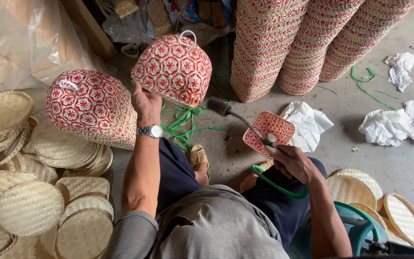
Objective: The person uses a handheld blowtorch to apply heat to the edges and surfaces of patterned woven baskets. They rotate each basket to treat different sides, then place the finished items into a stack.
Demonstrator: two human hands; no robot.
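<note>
Red woven cover [174,67] in left hand [145,103]

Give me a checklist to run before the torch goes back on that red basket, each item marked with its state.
1. Left hand grips the red basket at its rim: ok.
2. Right hand holds the torch by its handle: ok.
3. Nozzle points at the basket: ok; a small glow shows at the rim beside it.
4. Green hose free of kinks: cannot tell, it runs out of sight behind the right arm.
5. Flame path free of loose material: not ok, green strips lie on the floor right under the basket.
6. White paper away from the nozzle: not ok, it lies close by.
</note>
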